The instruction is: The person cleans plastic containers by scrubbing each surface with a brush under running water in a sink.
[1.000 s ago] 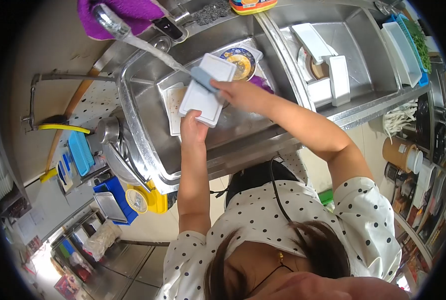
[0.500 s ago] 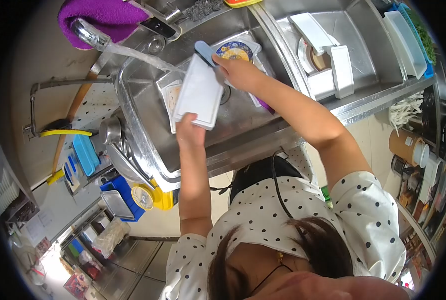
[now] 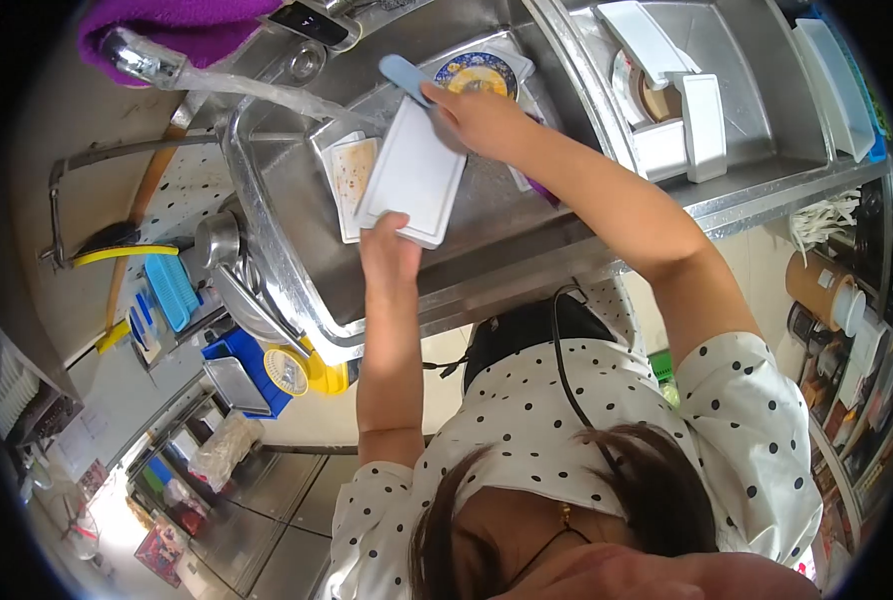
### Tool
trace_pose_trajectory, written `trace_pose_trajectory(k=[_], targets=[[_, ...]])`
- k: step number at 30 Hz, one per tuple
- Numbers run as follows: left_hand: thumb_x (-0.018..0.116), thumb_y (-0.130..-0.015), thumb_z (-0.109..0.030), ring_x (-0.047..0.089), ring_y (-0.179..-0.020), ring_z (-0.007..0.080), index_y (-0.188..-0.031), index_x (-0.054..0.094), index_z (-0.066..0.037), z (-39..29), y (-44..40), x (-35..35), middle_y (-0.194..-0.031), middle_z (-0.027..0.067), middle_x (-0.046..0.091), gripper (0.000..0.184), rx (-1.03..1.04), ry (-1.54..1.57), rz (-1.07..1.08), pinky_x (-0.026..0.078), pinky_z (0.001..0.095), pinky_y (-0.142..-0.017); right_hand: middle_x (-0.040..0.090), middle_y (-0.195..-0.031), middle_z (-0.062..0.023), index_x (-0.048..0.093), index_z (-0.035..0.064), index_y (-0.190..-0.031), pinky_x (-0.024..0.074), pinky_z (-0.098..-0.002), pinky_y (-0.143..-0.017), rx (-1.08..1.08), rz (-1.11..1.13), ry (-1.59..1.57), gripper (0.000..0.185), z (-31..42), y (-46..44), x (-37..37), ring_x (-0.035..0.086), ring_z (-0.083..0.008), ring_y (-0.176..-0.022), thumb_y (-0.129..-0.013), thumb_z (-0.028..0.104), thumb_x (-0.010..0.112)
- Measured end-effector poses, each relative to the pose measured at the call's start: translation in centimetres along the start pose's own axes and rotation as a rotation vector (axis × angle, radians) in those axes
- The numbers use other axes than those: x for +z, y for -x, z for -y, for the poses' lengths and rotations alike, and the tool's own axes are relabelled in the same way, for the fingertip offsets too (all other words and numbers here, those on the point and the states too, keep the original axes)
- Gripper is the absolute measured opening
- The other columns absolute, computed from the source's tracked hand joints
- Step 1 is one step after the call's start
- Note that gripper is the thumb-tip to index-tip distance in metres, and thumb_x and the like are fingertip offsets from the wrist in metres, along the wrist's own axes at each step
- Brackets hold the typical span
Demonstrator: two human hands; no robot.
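Note:
My left hand (image 3: 392, 252) grips the near end of a white rectangular dish (image 3: 415, 178), held tilted above the left sink basin (image 3: 297, 270). At the dish's far end, my right hand (image 3: 482, 122) is closed around a blue-grey scrubbing brush (image 3: 403, 76); its bristles are hidden. Water from the running faucet (image 3: 137, 58) streams toward the dish's far left side. Below lies another white dish with brown stains (image 3: 353, 172). A blue-patterned plate with a yellow centre (image 3: 479, 72) rests in the basin beyond my right hand.
In the right basin are several white rectangular dishes (image 3: 707, 130) and a round brown-and-white piece (image 3: 657, 100). A purple towel (image 3: 182, 30) hangs behind the faucet. Metal pans (image 3: 242, 290) stand left of the sink, and a pale tray (image 3: 835, 90) sits at its right edge.
The held dish has shifted slightly right and up, uncovering more of the stained dish. My right hand and the brush remain at its far end. The view has moved a little.

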State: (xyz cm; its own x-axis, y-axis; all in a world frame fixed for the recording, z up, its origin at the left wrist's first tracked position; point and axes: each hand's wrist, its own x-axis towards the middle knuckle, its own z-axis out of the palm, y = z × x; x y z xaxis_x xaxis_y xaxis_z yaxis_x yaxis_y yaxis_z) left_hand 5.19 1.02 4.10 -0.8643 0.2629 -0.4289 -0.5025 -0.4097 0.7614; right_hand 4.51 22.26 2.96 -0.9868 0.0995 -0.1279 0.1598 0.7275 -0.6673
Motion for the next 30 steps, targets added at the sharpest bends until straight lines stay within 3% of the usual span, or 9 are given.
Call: trace_pose_trajectory(k=[3, 7, 11, 14, 18, 22, 26, 28, 30], targets=[[0.041, -0.064, 0.010, 0.048, -0.117, 0.0322, -0.130, 0.038, 0.004, -0.7, -0.9, -1.2, -0.124, 0.0175, 0.049, 0.067, -0.009, 0.048, -0.022, 0.039, 0.0423, -0.102, 0.063, -0.079, -0.0204, 0.042, 0.0146, -0.134, 0.0495, -0.0440, -0.064, 0.000, 0.016, -0.024, 0.043, 0.3, -0.8, -0.4, 0.063, -0.0357, -0.073, -0.091, 0.018, 0.046], [0.041, -0.063, 0.010, 0.048, -0.118, 0.0325, -0.131, 0.038, 0.004, -1.1, -1.6, -2.9, -0.124, 0.0174, 0.049, 0.068, -0.038, 0.060, -0.068, 0.039, 0.0424, -0.103, 0.063, -0.080, -0.0200, 0.041, 0.0153, -0.135, 0.0505, -0.0433, -0.064, -0.278, 0.116, -0.010, 0.045, 1.8, 3.9, 1.9, 0.064, -0.0339, -0.074, -0.090, 0.016, 0.046], [0.041, -0.063, 0.010, 0.047, -0.119, 0.0327, -0.131, 0.037, 0.003, -0.5, -0.8, -2.5, -0.125, 0.0177, 0.048, 0.069, -0.040, 0.069, -0.061, 0.038, 0.0427, -0.104, 0.064, -0.083, -0.0205, 0.034, 0.0152, -0.139, 0.0517, -0.0423, -0.067, -0.009, 0.130, 0.066, 0.050, 0.3, -0.7, -1.4, 0.064, -0.0335, -0.075, -0.090, 0.013, 0.043], [0.041, -0.063, 0.011, 0.046, -0.120, 0.0324, -0.132, 0.036, 0.003, -0.5, -1.5, -2.3, -0.126, 0.0172, 0.048, 0.070, -0.069, 0.104, -0.071, 0.037, 0.0436, -0.104, 0.064, -0.079, -0.0189, 0.037, 0.0138, -0.137, 0.0523, -0.0414, -0.064, -0.312, 0.094, 0.209, 0.048, 2.2, 2.0, 1.1, 0.065, -0.0306, -0.072, -0.090, 0.015, 0.043], [0.042, -0.063, 0.010, 0.046, -0.119, 0.0331, -0.132, 0.036, 0.003, -0.3, -1.3, -2.9, -0.126, 0.0170, 0.048, 0.070, -0.044, 0.057, -0.055, 0.039, 0.0456, -0.103, 0.065, -0.083, -0.0143, 0.037, 0.0064, -0.136, 0.0540, -0.0417, -0.065, -0.003, 0.167, 0.129, 0.052, 0.2, -0.3, -1.7, 0.067, -0.0284, -0.079, -0.085, 0.015, 0.048], [0.043, -0.063, 0.010, 0.046, -0.119, 0.0335, -0.133, 0.035, 0.003, -0.5, -2.0, -1.6, -0.127, 0.0179, 0.047, 0.071, -0.067, 0.059, -0.049, 0.039, 0.0461, -0.102, 0.063, -0.084, -0.0155, 0.029, 0.0156, -0.140, 0.0524, -0.0412, -0.056, -0.350, 0.143, 0.356, 0.051, 2.9, 2.7, 1.3, 0.066, -0.0300, -0.073, -0.091, 0.016, 0.041], [0.043, -0.064, 0.009, 0.048, -0.118, 0.0338, -0.131, 0.037, 0.004, -0.3, -2.6, -1.3, -0.126, 0.0185, 0.048, 0.067, -0.004, 0.006, 0.035, 0.040, 0.0457, -0.102, 0.063, -0.075, -0.0181, 0.036, 0.0164, -0.138, 0.0517, -0.0401, -0.060, 0.023, 0.164, 0.190, 0.048, 0.8, -0.7, -0.9, 0.065, -0.0296, -0.071, -0.091, 0.018, 0.044], [0.044, -0.066, 0.006, 0.048, -0.118, 0.0346, -0.131, 0.037, 0.005, -0.4, -3.5, -0.6, -0.128, 0.0195, 0.048, 0.065, 0.008, -0.050, 0.040, 0.038, 0.0463, -0.103, 0.064, -0.079, -0.0172, 0.040, 0.0145, -0.136, 0.0508, -0.0389, -0.065, -0.217, 0.107, -0.018, 0.046, 2.2, 1.6, 0.4, 0.064, -0.0303, -0.069, -0.091, 0.018, 0.046], [0.044, -0.068, 0.007, 0.047, -0.119, 0.0343, -0.131, 0.037, 0.005, -1.5, -4.3, -0.2, -0.127, 0.0196, 0.048, 0.063, -0.049, -0.048, 0.048, 0.038, 0.0451, -0.103, 0.064, -0.083, -0.0180, 0.044, 0.0159, -0.134, 0.0492, -0.0391, -0.068, -0.171, 0.099, -0.125, 0.043, 2.3, 2.0, -0.3, 0.063, -0.0312, -0.070, -0.091, 0.014, 0.047]])
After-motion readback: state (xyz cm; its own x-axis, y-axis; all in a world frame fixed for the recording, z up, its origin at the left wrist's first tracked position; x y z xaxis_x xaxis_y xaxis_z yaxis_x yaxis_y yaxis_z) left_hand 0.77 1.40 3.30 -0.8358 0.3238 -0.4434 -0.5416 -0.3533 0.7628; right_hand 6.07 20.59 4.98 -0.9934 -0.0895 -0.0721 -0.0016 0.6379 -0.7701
